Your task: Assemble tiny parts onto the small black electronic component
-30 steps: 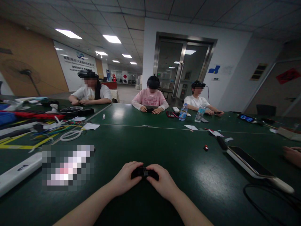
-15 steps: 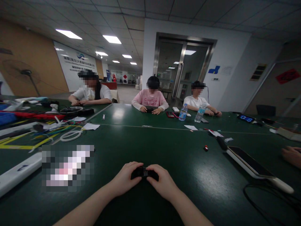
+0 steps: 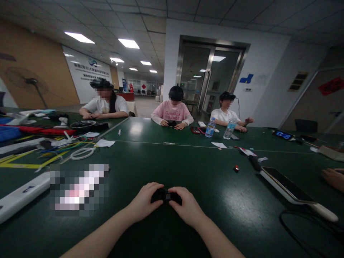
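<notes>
Black object (image 3: 167, 195), left of and nearer than the small red item (image 3: 236, 168) on the counter (image 3: 188, 161). Left hand (image 3: 145, 200) and right hand (image 3: 188, 206) curl round its ends, thumbs and fingers gripping. Uneven pressure might make it slip.

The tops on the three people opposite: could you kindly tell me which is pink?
The middle person's top is pink; the left person's top and the right person's top are both white.

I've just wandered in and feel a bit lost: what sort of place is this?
Probably a company office or shared workroom: there is a large green table, a wall sign bearing a logo and lettering, and metal-framed glass doors behind.
</notes>
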`<state>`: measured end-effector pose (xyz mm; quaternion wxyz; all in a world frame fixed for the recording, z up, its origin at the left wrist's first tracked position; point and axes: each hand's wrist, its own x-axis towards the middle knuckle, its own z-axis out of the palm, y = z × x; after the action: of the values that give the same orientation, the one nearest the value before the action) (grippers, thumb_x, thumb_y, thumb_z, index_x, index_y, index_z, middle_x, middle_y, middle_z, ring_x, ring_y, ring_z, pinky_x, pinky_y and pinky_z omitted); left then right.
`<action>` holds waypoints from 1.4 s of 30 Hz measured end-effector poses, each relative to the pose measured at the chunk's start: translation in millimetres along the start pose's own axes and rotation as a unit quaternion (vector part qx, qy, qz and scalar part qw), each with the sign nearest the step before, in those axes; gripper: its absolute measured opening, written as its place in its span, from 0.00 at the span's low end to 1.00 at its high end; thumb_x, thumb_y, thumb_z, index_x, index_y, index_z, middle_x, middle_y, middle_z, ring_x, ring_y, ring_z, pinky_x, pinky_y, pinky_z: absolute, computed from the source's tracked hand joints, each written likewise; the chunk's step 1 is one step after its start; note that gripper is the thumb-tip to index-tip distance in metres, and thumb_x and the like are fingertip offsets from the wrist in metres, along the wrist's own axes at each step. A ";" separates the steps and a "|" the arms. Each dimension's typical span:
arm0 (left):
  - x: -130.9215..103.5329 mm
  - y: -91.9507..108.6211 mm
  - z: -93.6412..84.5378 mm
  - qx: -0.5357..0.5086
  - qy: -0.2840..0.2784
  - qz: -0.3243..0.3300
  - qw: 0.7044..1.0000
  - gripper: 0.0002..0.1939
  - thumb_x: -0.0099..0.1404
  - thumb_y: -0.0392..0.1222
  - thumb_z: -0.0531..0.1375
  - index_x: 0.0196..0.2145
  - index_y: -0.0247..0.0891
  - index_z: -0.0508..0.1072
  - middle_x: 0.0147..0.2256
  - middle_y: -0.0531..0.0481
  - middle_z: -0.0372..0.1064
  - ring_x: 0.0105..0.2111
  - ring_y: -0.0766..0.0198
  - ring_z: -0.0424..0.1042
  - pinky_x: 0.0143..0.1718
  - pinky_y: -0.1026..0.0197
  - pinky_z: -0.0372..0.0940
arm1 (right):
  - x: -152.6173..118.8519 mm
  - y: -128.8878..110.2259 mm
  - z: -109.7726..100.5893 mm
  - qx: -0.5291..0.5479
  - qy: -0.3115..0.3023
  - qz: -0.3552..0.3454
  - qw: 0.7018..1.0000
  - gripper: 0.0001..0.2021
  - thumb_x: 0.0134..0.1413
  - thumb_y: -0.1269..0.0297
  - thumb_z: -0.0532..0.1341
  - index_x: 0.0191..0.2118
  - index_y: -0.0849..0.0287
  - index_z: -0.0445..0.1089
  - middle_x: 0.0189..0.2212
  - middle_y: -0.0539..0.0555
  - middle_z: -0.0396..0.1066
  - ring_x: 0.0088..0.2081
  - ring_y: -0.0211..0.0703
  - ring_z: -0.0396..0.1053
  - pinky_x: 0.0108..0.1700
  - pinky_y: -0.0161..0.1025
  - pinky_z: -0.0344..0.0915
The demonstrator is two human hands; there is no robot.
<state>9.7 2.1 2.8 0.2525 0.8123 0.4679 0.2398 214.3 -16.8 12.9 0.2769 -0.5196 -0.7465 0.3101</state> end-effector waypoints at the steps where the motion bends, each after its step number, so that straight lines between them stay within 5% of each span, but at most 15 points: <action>1: -0.1 1.4 -0.7 0.000 0.000 -0.004 1.000 0.23 0.56 0.41 0.60 0.50 0.44 0.65 0.49 0.47 0.65 0.50 0.53 0.63 0.52 0.49 0.57 | 0.0 0.2 0.2 -0.001 0.000 0.002 1.000 0.17 0.47 0.68 0.61 0.45 0.50 0.67 0.46 0.50 0.67 0.50 0.45 0.63 0.53 0.46 0.59; 42: -0.4 1.1 0.6 0.025 0.004 0.015 1.000 0.19 0.57 0.41 0.60 0.47 0.43 0.66 0.48 0.47 0.65 0.48 0.55 0.63 0.50 0.52 0.58 | 0.2 -1.9 1.3 -0.010 -0.003 -0.006 1.000 0.12 0.48 0.64 0.62 0.41 0.51 0.70 0.45 0.50 0.66 0.50 0.45 0.62 0.53 0.44 0.58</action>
<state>10.7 1.2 3.0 0.2268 0.8246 0.4621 0.2349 212.1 -17.3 13.5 0.2717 -0.5167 -0.7536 0.3020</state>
